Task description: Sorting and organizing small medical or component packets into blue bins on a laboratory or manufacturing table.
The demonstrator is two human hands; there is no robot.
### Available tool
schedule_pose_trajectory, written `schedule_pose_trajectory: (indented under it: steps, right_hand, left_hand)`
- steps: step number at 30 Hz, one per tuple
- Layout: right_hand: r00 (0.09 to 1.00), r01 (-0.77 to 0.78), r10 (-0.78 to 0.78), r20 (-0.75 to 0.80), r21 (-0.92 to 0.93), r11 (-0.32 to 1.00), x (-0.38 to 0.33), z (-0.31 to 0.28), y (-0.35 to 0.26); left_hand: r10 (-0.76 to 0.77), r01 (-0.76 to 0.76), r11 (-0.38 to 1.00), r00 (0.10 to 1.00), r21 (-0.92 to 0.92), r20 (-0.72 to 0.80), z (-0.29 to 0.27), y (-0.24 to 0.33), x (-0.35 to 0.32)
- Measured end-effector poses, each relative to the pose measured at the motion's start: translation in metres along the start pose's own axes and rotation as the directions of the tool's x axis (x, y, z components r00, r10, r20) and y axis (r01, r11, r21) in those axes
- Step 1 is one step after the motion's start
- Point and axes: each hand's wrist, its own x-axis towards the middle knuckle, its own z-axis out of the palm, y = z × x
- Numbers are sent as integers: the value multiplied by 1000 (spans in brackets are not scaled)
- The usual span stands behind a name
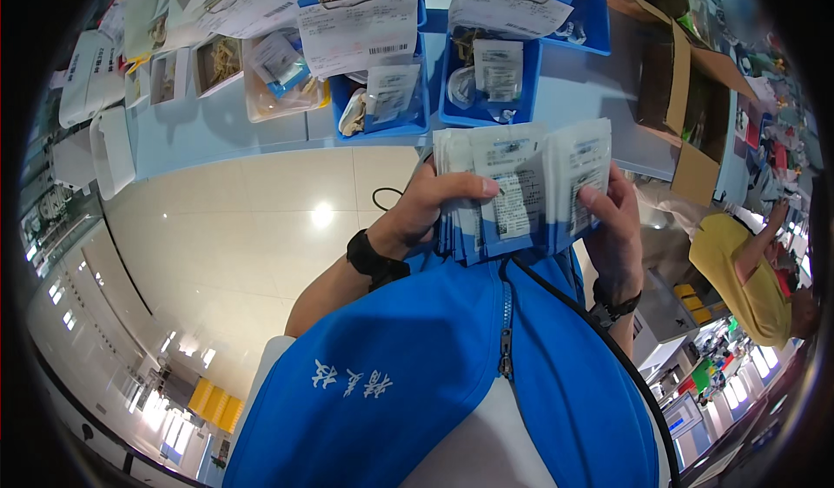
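In front of my chest I hold a thick stack of small white-and-blue printed pouches [512, 205]. My left hand [424, 199] grips its left side, with the thumb lying across the front pouch. My right hand [618, 227] is closed on the right-hand pouches [577, 165], thumb pressed on their printed face. The two portions are fanned slightly apart and overlap near the middle. Most fingers are hidden behind the pouches. Just beyond them are a left blue bin [407, 129] and a right blue bin [533, 71], each with a similar clear-fronted pouch inside.
Clipboards with printed sheets [360, 36] lie over the bins on the pale blue table [234, 140]. A clear tub [287, 106] and small boxes stand left; an open cardboard box [682, 97] stands right. A person in yellow [738, 266] works at far right. A black cable [599, 331] crosses my front.
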Motion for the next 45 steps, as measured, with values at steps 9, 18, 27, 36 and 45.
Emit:
schedule_pose_trajectory:
  steps: [9, 18, 27, 36, 45]
  right_hand:
    - [987, -147, 152, 46, -94, 985, 9, 11, 23]
    - [997, -71, 72, 21, -49, 996, 3, 11, 18]
    - [976, -192, 205, 68, -159, 969, 7, 14, 30]
    - [993, -114, 113, -25, -20, 993, 7, 11, 28]
    - [967, -216, 225, 123, -77, 973, 13, 13, 35]
  left_hand:
    - [-68, 66, 996, 997, 68, 23, -2, 5, -9]
    - [-19, 5, 992, 993, 125, 113, -17, 2, -17]
    - [-27, 23, 989, 999, 143, 25, -10, 7, -11]
    - [-17, 12, 997, 998, 72, 59, -21, -1, -11]
    - [-18, 22, 986, 1000, 163, -21, -21, 0, -8]
